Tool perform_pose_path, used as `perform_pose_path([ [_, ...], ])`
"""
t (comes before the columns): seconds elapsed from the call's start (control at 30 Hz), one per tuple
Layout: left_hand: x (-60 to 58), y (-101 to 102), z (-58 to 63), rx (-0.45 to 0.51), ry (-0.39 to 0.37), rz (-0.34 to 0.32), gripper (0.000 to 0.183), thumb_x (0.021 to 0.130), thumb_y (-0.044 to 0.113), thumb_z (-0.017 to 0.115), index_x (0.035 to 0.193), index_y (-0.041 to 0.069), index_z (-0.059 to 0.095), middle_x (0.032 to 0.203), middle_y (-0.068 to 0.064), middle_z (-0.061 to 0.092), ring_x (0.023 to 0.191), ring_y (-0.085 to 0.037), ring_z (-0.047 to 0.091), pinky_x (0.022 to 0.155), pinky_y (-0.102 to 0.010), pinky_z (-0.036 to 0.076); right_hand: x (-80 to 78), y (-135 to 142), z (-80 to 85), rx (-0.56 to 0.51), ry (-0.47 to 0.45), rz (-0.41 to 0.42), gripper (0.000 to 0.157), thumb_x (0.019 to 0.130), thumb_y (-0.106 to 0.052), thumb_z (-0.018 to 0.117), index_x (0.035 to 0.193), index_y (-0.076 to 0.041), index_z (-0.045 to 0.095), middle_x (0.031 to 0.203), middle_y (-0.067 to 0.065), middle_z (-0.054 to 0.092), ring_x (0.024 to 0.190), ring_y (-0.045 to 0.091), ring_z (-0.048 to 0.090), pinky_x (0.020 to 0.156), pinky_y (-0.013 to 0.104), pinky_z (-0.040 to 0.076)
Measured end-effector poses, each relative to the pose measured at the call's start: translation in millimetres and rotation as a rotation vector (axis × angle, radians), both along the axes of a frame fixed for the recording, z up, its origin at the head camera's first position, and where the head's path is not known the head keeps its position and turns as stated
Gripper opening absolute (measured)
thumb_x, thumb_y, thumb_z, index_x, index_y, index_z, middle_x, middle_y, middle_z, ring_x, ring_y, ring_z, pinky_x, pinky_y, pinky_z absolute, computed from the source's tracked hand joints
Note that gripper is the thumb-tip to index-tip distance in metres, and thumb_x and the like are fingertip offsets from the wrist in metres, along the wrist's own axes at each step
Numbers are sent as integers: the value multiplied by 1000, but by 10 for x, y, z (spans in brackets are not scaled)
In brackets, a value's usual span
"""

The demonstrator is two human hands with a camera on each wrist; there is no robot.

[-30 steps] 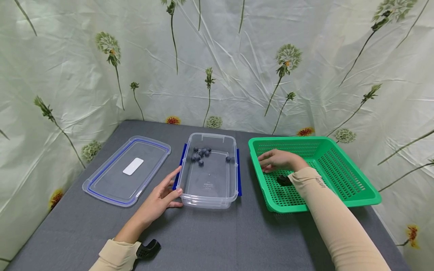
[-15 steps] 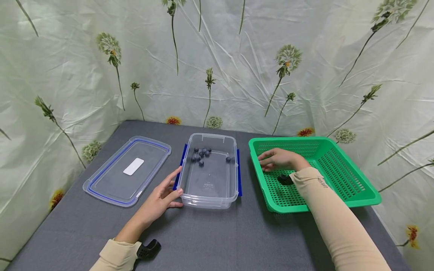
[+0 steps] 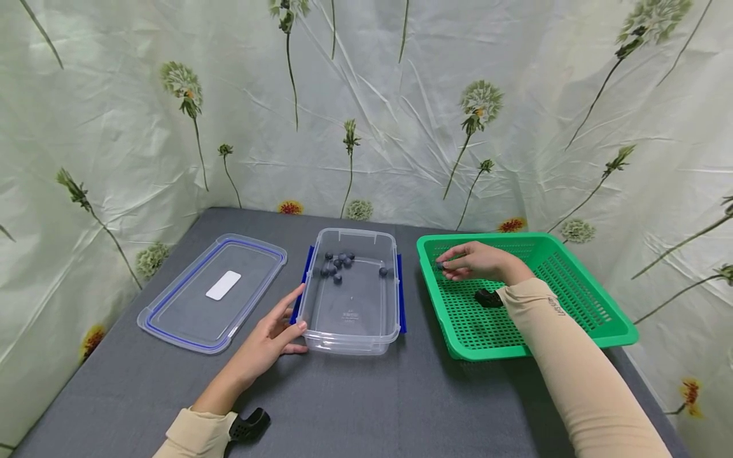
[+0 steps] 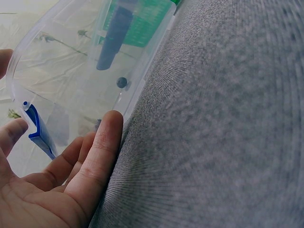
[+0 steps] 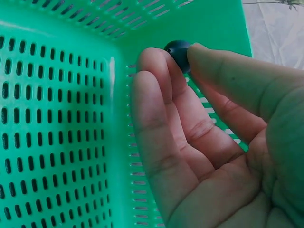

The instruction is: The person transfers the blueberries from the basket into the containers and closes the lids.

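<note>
My right hand [image 3: 485,262] is over the left part of the green basket [image 3: 438,312], pinching a blueberry [image 5: 177,54] between thumb and fingertips. The right wrist view shows the berry up close, near the basket's wall. At the middle of the table stands a clear plastic box [image 3: 349,302] with blue side clips [image 3: 403,292]. Several blueberries [image 3: 338,269] lie on its floor, mostly toward the far end. With fingers fairly straight, my left hand [image 3: 260,346] touches the box's near left corner. Its fingertips press against the box side in the left wrist view.
A clear lid [image 3: 191,308] with a blue seal and a white label lies flat left of the box. Grey cloth [image 3: 366,407] covers the table. A flower-printed curtain [image 3: 401,172] hangs behind it.
My right hand has lifted slightly from the basket floor, and the pinched blueberry has come into sight. My left hand and the box stay as they were; the head view has shifted slightly.
</note>
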State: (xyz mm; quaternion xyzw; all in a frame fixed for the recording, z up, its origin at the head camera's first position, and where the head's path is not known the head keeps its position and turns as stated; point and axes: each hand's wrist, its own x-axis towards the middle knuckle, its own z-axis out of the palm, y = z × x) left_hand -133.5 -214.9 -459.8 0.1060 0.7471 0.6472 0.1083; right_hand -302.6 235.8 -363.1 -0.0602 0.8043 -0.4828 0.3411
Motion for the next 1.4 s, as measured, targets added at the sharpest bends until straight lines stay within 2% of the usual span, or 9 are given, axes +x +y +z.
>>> perform_pose_path([
  [0.23, 0, -3, -22, 12, -3, -4, 70, 112, 19, 58, 172, 30, 24, 145, -34, 46, 118, -33, 64, 87, -37, 68, -2, -2, 38, 1, 23, -3, 41, 110, -6, 58, 148, 9, 54, 112, 11, 75, 94, 13, 72, 98, 34, 63],
  [0.6, 1, -1, -33, 14, 3, -4, 70, 111, 20, 59, 172, 30, 25, 147, -35, 46, 120, -35, 63, 86, -38, 68, 25, -87, 199, -71, 62, -18, 42, 111, -5, 57, 148, 12, 50, 110, 3, 75, 93, 9, 72, 88, 24, 63],
  [0.83, 14, -14, -45, 19, 5, -3, 71, 112, 18, 58, 172, 28, 24, 143, -36, 46, 116, -33, 64, 86, -38, 68, 33, -168, 292, -81, 83, -23, 41, 111, -6, 57, 148, 11, 49, 104, -1, 75, 93, 8, 72, 89, 24, 63],
  [1.13, -1, -3, -24, 12, 13, -1, 71, 111, 19, 59, 172, 30, 25, 142, -34, 47, 116, -32, 64, 86, -37, 68, 49, -277, 409, -120, 110, -20, 45, 110, -6, 58, 151, 11, 48, 103, 1, 76, 97, 10, 73, 89, 23, 63],
  [1.4, 0, 1, -26, 6, 0, 5, 70, 111, 19, 59, 172, 31, 25, 143, -34, 47, 114, -29, 64, 86, -36, 68, 15, -445, 455, -124, 132, -8, 40, 110, -6, 59, 148, 7, 54, 107, 6, 77, 97, 11, 73, 89, 24, 64],
])
